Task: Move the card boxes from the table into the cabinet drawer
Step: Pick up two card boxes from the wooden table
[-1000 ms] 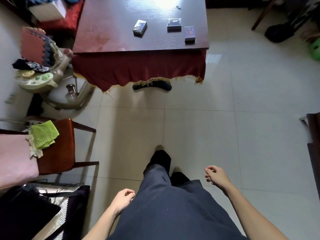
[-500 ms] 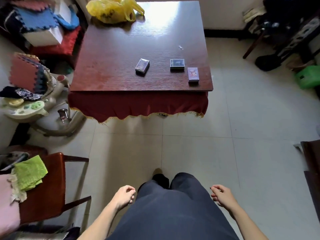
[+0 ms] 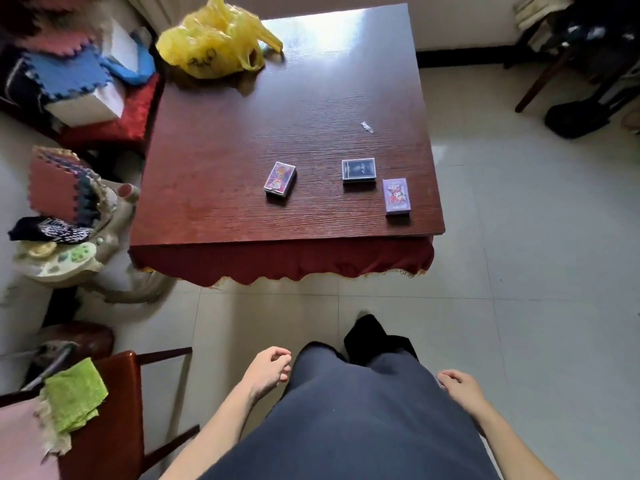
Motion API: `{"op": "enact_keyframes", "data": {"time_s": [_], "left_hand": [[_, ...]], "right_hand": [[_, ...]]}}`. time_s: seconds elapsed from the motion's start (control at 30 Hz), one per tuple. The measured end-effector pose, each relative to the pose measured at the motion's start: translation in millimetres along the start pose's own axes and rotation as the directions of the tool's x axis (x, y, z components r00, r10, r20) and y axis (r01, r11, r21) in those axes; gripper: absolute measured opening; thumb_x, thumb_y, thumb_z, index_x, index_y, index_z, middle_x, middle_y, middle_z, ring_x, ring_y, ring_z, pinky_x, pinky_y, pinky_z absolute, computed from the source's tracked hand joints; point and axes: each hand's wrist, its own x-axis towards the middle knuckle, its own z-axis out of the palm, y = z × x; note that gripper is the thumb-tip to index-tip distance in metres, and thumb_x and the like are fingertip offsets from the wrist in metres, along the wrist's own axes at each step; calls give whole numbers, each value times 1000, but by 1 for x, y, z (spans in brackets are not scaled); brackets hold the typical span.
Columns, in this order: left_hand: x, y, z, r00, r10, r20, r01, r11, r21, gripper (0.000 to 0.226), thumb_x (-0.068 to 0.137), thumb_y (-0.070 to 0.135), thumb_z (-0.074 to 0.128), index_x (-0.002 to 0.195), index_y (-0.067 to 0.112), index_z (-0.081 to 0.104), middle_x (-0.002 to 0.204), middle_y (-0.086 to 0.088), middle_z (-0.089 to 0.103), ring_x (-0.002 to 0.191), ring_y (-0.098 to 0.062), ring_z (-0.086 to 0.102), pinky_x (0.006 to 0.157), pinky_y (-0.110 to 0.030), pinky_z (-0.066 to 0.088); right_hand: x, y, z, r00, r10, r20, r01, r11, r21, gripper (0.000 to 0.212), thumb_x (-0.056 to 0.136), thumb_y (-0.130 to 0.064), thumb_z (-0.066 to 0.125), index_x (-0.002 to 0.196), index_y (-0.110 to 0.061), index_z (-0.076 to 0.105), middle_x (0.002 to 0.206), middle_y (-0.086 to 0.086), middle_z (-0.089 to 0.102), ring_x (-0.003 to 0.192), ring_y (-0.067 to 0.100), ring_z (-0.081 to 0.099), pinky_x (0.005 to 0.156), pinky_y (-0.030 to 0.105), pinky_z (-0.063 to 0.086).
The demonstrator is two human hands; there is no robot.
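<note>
Three card boxes lie on the dark red wooden table (image 3: 221,174). A purple one (image 3: 280,179) rests near the middle. A dark blue one (image 3: 358,170) lies to its right, and another purple one (image 3: 397,197) sits close to the table's front right corner. My left hand (image 3: 267,372) hangs low beside my leg with fingers loosely curled and nothing in it. My right hand (image 3: 460,389) hangs on the other side, also loosely curled and holding nothing. Both hands are well short of the table. No cabinet drawer is in view.
A yellow plastic bag (image 3: 211,46) sits at the table's far left corner, and a small scrap (image 3: 367,127) lies on the right. A baby walker (image 3: 69,244) and foam mats crowd the left. A wooden chair (image 3: 104,410) with a green cloth stands near left. Tiled floor (image 3: 519,306) stretches right.
The table and boxes have come nearer and lower in view as I step forward. Both hands still swing empty at my sides.
</note>
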Motion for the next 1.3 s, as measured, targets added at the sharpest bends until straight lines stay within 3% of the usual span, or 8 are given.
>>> {"op": "enact_keyframes", "data": {"time_s": [0.1,0.4,0.6,0.7,0.87,1.07,1.17,1.3], "left_hand": [[4,12,-15,998,-58,-32,58,998,-24,13,98,7,49,106,3,59,76,-7,57,53,-12,47,46,-17,41],[22,48,-52,996,-84,-31,88,983,160,17,98,10,48,107,5,62,74,3,58,59,-7,48,44,-5,37],[68,109,-89,998,-58,21,55,992,114,17,99,7,46,109,1,59,70,-2,56,52,-11,45,45,-16,36],[98,154,-103,999,35,23,-37,996,76,18,98,7,46,109,0,59,76,-5,57,54,-9,47,41,-11,36],[125,228,-119,976,217,4,-213,954,212,9,90,26,58,88,24,67,85,4,70,77,-14,66,62,-20,47],[156,296,-127,814,564,-140,-218,519,826,67,76,20,70,137,19,42,141,-10,39,117,-31,44,84,-44,52],[176,322,-132,818,575,-31,-178,303,936,96,74,18,75,151,31,19,161,-9,10,133,-35,30,89,-47,52],[196,345,-133,820,570,48,-172,166,971,97,84,4,60,151,45,4,164,-9,-3,132,-44,33,85,-50,52]], "right_hand": [[23,-67,-11,998,-50,24,50,999,22,14,98,-13,58,100,-5,69,77,12,68,60,21,60,57,27,44],[54,-211,-18,980,-197,31,194,979,59,12,97,-26,61,97,-19,70,84,8,72,63,15,64,59,24,47],[48,-236,-9,989,-144,-23,145,986,77,10,98,-21,61,94,-17,70,86,10,72,63,15,63,57,21,46],[49,-255,-6,976,-201,-80,207,976,70,11,97,-19,62,89,-20,69,86,11,73,62,15,63,61,24,50],[54,-303,-13,925,-349,-153,335,936,-105,11,90,-23,67,100,-26,68,93,-1,72,79,18,68,81,37,57],[73,-363,-29,836,-532,-136,323,676,-662,55,80,-22,69,133,-26,53,121,5,50,110,28,55,81,38,51],[80,-385,-37,801,-587,-117,306,570,-763,56,75,-19,72,128,-21,54,120,8,48,106,31,54,83,41,52],[91,-408,-47,792,-603,-98,299,522,-798,60,71,-22,80,122,-16,49,120,10,43,104,31,52,78,42,51]]}}
